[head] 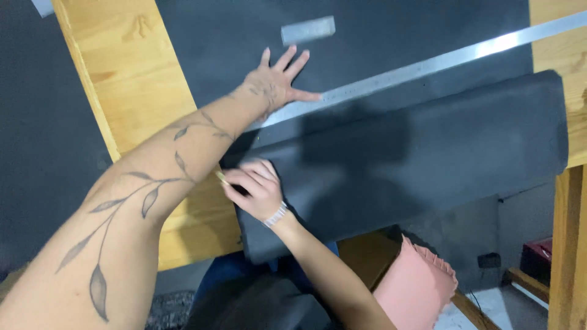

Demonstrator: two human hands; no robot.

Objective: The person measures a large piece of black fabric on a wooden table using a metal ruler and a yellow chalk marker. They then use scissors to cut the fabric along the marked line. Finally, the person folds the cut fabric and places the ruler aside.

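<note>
Wooden table [131,79] edge flanks hands.

Matt dark foam sheet [391,165], shiny metal ruler [428,64], smooth varnished wooden table [131,79]

A wooden table [131,79] made of light yellow wood holds a big sheet of dark grey cloth [391,159]. The cloth is folded over near the front edge and hangs off it. 1 long shiny metal ruler [428,66] and 1 small grey block [308,30] lie on the cloth.
</note>
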